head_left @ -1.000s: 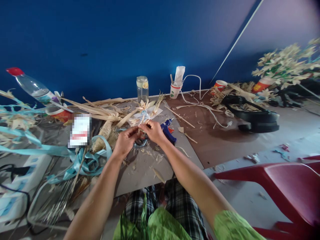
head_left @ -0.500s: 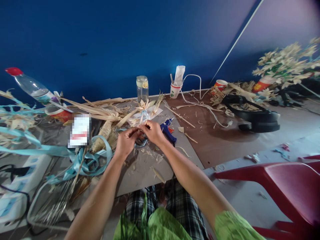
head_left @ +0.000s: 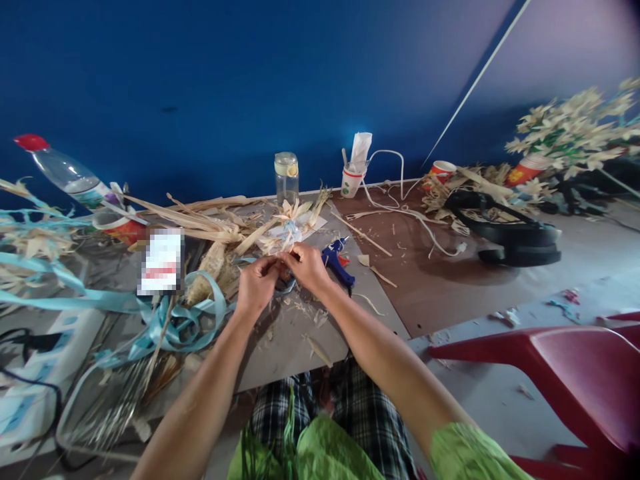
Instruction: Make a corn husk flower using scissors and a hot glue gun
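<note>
My left hand (head_left: 256,284) and my right hand (head_left: 309,267) meet over the grey board (head_left: 300,333), fingers pinched together on a small pale strip of dried husk (head_left: 281,257). What lies between the fingertips is mostly hidden. Just beyond them lies a husk flower with a light blue ribbon (head_left: 290,230) on white paper. A blue glue gun (head_left: 338,260) rests right beside my right wrist. Dark scissors (head_left: 286,285) lie under my hands.
Dried husks (head_left: 200,223) and light blue ribbon (head_left: 170,320) pile at left, with a red-capped bottle (head_left: 65,173). A glass jar (head_left: 286,177) and a paper cup (head_left: 351,180) stand by the blue wall. A black bag (head_left: 505,227) lies right, a red plastic chair (head_left: 560,373) nearer.
Both hands have stayed pinched together at the same spot; my left hand edged slightly right toward the right hand. Nothing else moved.
</note>
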`<state>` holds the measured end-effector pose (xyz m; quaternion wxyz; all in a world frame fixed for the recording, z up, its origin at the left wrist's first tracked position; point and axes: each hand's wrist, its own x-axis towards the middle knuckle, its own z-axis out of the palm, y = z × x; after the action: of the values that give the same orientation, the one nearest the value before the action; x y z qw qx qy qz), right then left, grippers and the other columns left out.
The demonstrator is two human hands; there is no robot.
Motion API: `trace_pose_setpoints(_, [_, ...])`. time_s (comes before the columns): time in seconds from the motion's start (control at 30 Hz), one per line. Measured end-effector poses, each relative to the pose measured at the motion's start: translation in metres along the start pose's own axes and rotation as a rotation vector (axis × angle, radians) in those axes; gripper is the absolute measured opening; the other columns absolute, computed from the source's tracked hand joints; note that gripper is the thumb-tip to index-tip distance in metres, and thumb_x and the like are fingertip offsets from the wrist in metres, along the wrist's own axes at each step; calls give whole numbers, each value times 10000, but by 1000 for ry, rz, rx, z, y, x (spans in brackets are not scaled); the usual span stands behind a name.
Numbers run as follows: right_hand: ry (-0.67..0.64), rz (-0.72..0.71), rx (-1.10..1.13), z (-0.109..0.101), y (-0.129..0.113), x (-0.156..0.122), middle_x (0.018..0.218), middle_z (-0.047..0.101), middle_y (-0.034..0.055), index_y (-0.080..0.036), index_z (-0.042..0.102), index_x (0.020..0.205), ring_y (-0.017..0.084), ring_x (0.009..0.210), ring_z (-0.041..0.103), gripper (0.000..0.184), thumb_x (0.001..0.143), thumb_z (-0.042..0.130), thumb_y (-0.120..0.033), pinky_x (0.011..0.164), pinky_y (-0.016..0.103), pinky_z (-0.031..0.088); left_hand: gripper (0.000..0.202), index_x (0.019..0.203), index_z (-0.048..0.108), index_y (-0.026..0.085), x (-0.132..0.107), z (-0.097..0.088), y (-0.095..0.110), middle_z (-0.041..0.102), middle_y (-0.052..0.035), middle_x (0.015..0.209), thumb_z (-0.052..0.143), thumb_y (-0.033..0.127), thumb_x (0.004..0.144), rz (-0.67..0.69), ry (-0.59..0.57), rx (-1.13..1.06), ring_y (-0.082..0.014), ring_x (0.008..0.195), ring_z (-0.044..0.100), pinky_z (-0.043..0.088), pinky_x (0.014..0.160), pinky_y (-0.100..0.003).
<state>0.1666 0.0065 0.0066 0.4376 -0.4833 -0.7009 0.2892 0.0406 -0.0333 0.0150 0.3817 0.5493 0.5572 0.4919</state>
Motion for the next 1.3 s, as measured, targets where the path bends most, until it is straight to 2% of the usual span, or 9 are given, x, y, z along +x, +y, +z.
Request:
trace_pose_setpoints(0.27, [-51, 160, 199, 2, 2, 3, 536, 441, -33, -151, 494, 557, 85, 555, 393, 462, 699, 574, -584, 525, 209, 301, 130, 694, 661, 150, -1, 0, 0, 646, 2, 560, 539, 171, 657, -29, 21, -85, -136, 556, 585, 457, 576, -231])
trace_pose_setpoints(0.43, [-79, 276, 419, 0, -2, 3, 490, 345, -61, -174, 420, 515, 58, 490, 302, 479, 625, 636, -588, 475, 216, 250, 126, 737, 675, 150, 2, 2, -2, 662, -13, 588, 623, 203, 636, -160, 26, -273, -141, 530, 594, 463, 547, -242])
trace_pose_setpoints(0.63, [-115, 393, 693, 2, -5, 1, 476, 416, -64, -173, 477, 574, 53, 440, 335, 430, 588, 700, -540, 448, 215, 258, 271, 762, 645, 137, 3, 4, 0, 671, -15, 644, 767, 239, 542, -283, 25, -602, -133, 541, 612, 492, 570, -253])
trace_pose_setpoints(0.8, [-114, 455, 841, 3, -11, 0, 517, 523, -41, -167, 502, 596, 60, 453, 415, 412, 556, 741, -500, 451, 209, 302, 274, 734, 628, 135, 2, 2, 3, 657, -4, 646, 796, 191, 525, -319, 14, -720, -111, 573, 621, 502, 596, -229])
trace_pose_setpoints(0.93, [-80, 460, 916, 4, -8, 1, 490, 487, -58, -171, 482, 575, 49, 432, 378, 396, 559, 751, -461, 436, 207, 266, 260, 740, 622, 149, 3, -1, 1, 665, -4, 683, 791, 196, 549, -344, -13, -778, -97, 548, 609, 505, 603, -238])
trace_pose_setpoints(1.07, [-57, 482, 1032, 7, -3, 2, 453, 379, -94, -185, 418, 545, 28, 393, 266, 417, 560, 755, -430, 415, 210, 215, 249, 709, 623, 161, 3, -1, -1, 669, 2, 763, 795, 213, 537, -289, 45, -755, -86, 567, 592, 501, 631, -251])
trace_pose_setpoints(1.2, [-65, 506, 1063, 12, -2, 2, 450, 358, -98, -187, 435, 564, 33, 393, 290, 410, 555, 749, -449, 424, 207, 239, 188, 687, 656, 159, 1, 5, -2, 647, -44, 1013, 768, 258, 574, -72, 48, -563, -160, 848, 619, 495, 768, -299])
trace_pose_setpoints(1.3, [-31, 485, 1004, 15, -1, 2, 451, 364, -92, -184, 450, 570, 38, 403, 297, 407, 563, 737, -472, 429, 209, 227, 151, 696, 675, 156, 0, 8, -2, 644, -63, 993, 727, 276, 621, 58, 90, -362, -197, 953, 593, 466, 842, -320])
